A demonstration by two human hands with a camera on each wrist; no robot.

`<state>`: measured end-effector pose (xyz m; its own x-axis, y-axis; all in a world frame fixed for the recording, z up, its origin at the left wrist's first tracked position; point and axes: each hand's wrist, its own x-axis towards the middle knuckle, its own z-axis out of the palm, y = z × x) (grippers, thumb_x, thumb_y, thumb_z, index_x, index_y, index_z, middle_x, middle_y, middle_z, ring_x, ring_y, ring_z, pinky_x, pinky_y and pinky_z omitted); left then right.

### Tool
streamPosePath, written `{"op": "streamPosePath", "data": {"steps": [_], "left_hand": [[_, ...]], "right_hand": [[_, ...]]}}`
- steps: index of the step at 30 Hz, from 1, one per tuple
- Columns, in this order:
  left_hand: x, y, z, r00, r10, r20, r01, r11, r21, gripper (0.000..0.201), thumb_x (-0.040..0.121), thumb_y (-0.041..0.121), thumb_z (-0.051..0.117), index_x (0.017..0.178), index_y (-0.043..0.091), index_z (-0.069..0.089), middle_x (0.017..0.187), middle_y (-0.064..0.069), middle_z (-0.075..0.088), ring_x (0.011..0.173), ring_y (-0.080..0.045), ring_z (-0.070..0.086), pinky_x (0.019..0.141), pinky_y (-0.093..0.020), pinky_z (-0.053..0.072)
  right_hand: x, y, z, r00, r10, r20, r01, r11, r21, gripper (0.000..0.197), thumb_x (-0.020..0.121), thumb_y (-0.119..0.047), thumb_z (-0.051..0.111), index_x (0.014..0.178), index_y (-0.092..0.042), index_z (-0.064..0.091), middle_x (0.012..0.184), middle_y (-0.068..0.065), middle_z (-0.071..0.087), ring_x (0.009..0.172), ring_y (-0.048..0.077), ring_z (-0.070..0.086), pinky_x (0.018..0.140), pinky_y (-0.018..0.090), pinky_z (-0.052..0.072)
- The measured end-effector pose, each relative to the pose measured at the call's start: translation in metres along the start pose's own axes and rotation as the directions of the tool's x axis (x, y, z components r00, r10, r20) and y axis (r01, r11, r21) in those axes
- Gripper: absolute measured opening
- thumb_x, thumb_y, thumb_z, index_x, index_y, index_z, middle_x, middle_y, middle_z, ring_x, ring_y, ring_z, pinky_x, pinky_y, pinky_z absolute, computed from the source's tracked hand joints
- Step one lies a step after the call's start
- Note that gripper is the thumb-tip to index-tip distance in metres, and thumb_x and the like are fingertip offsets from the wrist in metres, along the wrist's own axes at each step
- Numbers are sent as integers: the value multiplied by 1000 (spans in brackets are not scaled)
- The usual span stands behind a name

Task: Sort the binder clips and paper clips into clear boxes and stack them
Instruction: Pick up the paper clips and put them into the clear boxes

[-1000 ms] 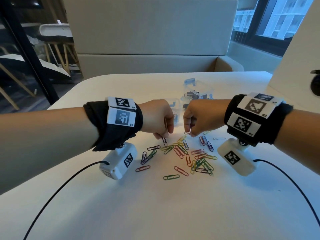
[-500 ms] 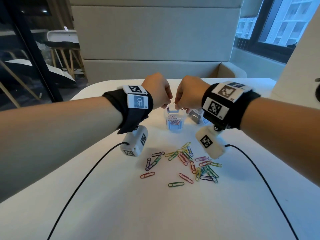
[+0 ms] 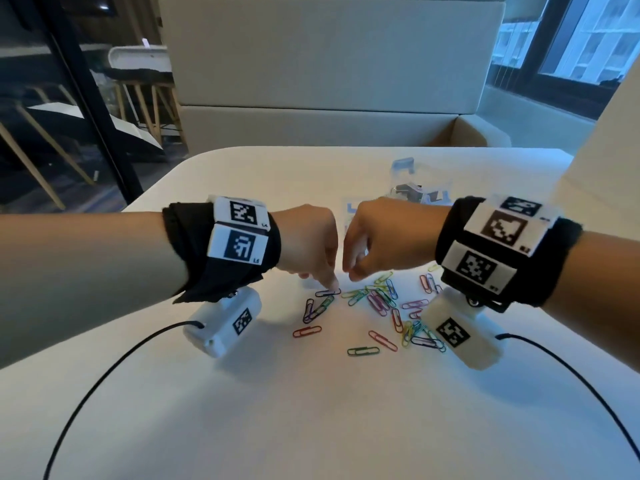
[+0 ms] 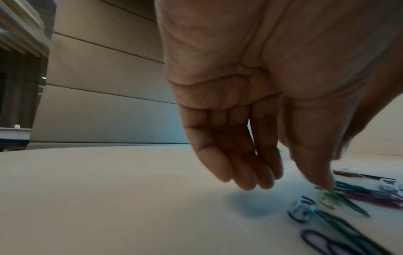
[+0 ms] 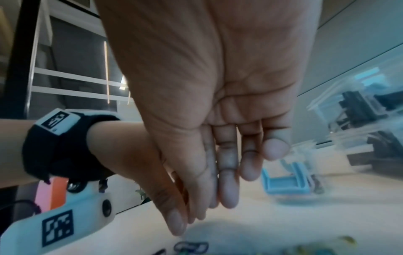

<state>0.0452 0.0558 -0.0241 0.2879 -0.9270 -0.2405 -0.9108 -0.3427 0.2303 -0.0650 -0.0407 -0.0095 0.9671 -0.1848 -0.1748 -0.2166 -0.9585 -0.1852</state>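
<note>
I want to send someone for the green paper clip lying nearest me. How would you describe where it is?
On the white table, find the scatter of coloured paper clips below the two hands. The green paper clip lies alone at its near edge, beside a red one.

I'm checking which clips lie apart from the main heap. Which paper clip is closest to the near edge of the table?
The green paper clip, lying alone at the front of the scatter. Every other clip sits farther back; the lone red one is to its left and slightly farther away.

Dim bluish window light from the right, motion-blurred wrist views, wide-angle edge warp.
</note>
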Motion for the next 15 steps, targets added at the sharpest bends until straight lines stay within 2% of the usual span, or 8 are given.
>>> {"op": "streamPosePath", "data": {"steps": [2,5,9,11,13,15], "left_hand": [[-4,0,6,1000,5,17,-5,1000,6,28,70,40,78,83,15,76,74,-3,75,67,-14,66,68,-27,53],[-7,2,13,1000,13,10,-13,999,40,29,70,40,78,86,15,77,80,-1,76,75,-15,68,68,-26,51],[-5,4,16,1000,21,3,-21,998,59,23,74,31,77,86,11,78,81,-4,76,80,-19,68,61,-20,44],[-2,4,17,1000,14,-16,-13,999,44,20,75,24,76,89,11,77,84,-4,75,81,-19,66,60,-21,43],[0,4,18,1000,3,-10,-3,1000,28,18,77,21,74,89,8,76,79,-4,73,71,-17,62,60,-23,44],[1,4,19,1000,-10,23,10,1000,0,17,80,19,71,87,4,74,63,1,65,56,-12,55,55,-19,42]], "right_hand": [[-1,-5,6,998,-28,60,32,997,-67,20,80,-31,75,99,-24,78,81,-15,68,86,6,63,78,22,44],[0,-7,14,993,-25,117,40,990,-134,26,76,-33,78,100,-24,77,91,-10,74,85,9,62,73,23,42],[4,-5,22,996,-52,77,62,988,-142,14,78,-27,76,90,-20,79,90,-4,76,77,9,58,62,15,39],[6,-4,23,997,-34,75,44,990,-135,13,78,-26,76,88,-18,79,88,-3,75,76,11,59,62,18,40],[7,-4,23,995,0,103,14,991,-136,14,80,-26,74,90,-17,78,86,-4,72,77,12,58,66,22,41],[8,-3,24,990,31,137,-14,992,-123,17,83,-28,71,93,-17,77,83,-7,67,77,11,58,69,22,41]]}}
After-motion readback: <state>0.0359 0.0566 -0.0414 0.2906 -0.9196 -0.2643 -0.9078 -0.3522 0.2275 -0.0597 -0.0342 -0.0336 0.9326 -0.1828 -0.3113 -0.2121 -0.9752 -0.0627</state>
